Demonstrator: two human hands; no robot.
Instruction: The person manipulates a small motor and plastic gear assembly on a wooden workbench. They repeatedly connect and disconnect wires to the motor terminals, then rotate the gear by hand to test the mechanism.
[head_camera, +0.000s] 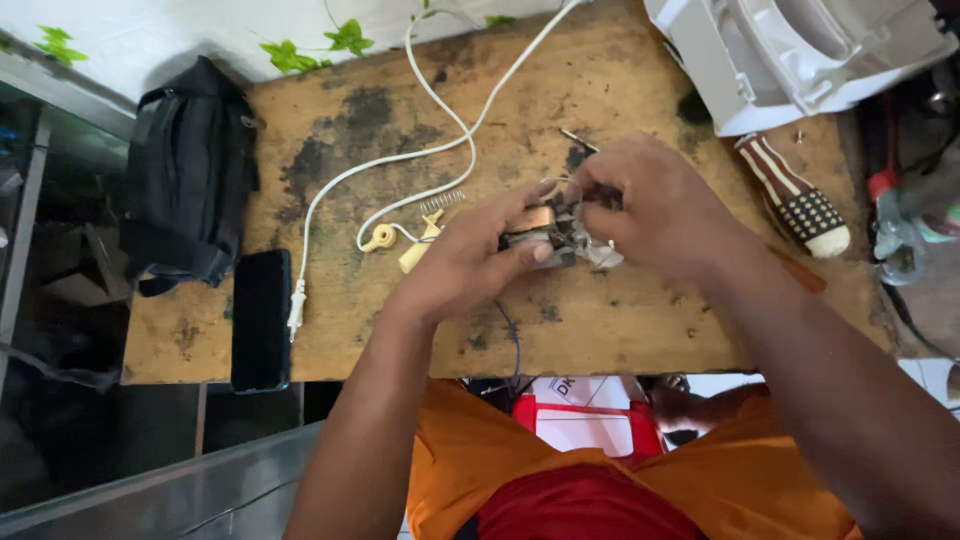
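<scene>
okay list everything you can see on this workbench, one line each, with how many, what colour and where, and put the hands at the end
small motor part: one, copper and grey metal, table centre, held between both hands
white cable: one, white, looping from the top edge to the table's left middle
spring: one, metal, just above the left hand
cream plastic pieces: two, cream, left of the left hand
phone: one, black, front left edge of the table
bag: one, black, at the table's left end
appliance housing: one, white, top right corner
screwdriver handle: one, striped and dotted, right side
wooden table: one, stained brown
left hand: gripping the part from the left
right hand: fingers pinched on the part's top
</scene>
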